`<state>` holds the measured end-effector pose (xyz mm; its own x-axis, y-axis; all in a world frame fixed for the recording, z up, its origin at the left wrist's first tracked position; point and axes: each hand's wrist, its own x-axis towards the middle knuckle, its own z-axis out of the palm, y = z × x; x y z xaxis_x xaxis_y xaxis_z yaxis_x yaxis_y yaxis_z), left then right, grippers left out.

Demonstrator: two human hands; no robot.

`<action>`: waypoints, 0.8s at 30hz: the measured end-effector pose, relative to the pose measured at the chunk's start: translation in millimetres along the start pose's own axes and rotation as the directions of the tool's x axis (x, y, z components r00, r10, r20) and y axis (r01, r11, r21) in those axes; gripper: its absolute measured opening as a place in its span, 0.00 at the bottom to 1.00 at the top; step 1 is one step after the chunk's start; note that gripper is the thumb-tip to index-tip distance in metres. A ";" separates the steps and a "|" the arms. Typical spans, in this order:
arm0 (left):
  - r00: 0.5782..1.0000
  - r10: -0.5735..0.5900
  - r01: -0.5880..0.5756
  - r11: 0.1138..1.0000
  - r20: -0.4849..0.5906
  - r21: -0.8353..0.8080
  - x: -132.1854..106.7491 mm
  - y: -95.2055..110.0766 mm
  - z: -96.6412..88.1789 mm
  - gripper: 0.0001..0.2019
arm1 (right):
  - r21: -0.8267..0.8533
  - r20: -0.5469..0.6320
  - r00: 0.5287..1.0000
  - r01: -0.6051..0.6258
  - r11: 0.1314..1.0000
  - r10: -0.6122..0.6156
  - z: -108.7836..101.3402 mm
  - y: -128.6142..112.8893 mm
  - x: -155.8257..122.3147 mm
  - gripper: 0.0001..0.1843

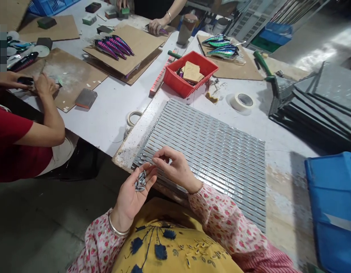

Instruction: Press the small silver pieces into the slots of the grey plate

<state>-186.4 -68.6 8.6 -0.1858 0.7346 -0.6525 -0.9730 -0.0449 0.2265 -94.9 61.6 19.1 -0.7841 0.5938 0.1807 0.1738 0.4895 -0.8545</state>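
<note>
Many small grey metal pieces point(140, 182) are cupped in the left hand point(133, 193), which is turned palm up and kept off the table, just past the near left corner of the grooved grey tray point(209, 151). The fingers of that hand are curled loosely, so the pieces are cradled, not squeezed. Each piece is shaped like a little bullet; they are piled every which way, so no single pointing direction can be told. The right hand point(175, 167) is held at about 2 o'clock from the left hand, over the tray's near edge, with the wrist bent and the fingertips point(157, 157) pinched lightly together; whether a piece is pinched between them cannot be told. The tray's grooves are run from about 10 o'clock to 4 o'clock, and a few pieces can be seen lying in the grooves by the near left corner. Bare table is left at 3 o'clock of the tray, before a blue bin point(333, 204). A stack of grey trays point(326, 98) is piled at 2 o'clock, well apart from the hands. A tape roll point(242, 101) and a red box point(192, 74) are set at 12 o'clock, past the tray's far edge. Another person's arm point(43, 129) is rested on the table at 9 o'clock, and more hands are seen far off at 11 o'clock beside shiny fish lures point(114, 46) on cardboard.
</note>
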 end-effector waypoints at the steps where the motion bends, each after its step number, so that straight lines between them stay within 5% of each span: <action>1: 1.000 -0.007 0.007 1.000 0.011 -0.030 -0.6 -0.1 2.5 0.12 | -0.025 0.041 0.997 0.063 0.998 -0.062 -4.6 -3.6 -1.9 0.06; 5: 0.999 0.007 -0.004 0.997 0.041 -0.071 -4.0 -0.8 9.6 0.16 | -0.225 0.236 0.947 0.271 0.936 -0.218 -12.0 -11.8 -6.5 0.09; 11: 0.996 0.015 -0.010 0.998 0.089 -0.054 -6.2 -6.2 8.5 0.16 | -0.312 0.317 0.922 0.325 0.893 -0.224 -2.2 -10.7 -7.6 0.09; 18: 0.990 0.131 -0.133 0.990 0.050 0.049 0.6 -12.2 -1.7 0.11 | -0.165 0.276 0.921 0.329 0.930 -0.276 3.3 -3.5 -9.1 0.05; 24: 0.996 0.078 -0.083 0.985 0.037 0.153 -1.2 -8.6 -5.3 0.07 | -0.108 0.058 0.990 0.136 0.985 -0.130 -1.0 7.9 8.5 0.03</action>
<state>-178.5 -72.6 3.6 -0.2561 0.7533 -0.6057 -0.9218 -0.0017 0.3877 -99.6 71.2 14.3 -0.8333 0.4870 0.2615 0.1293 0.6317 -0.7644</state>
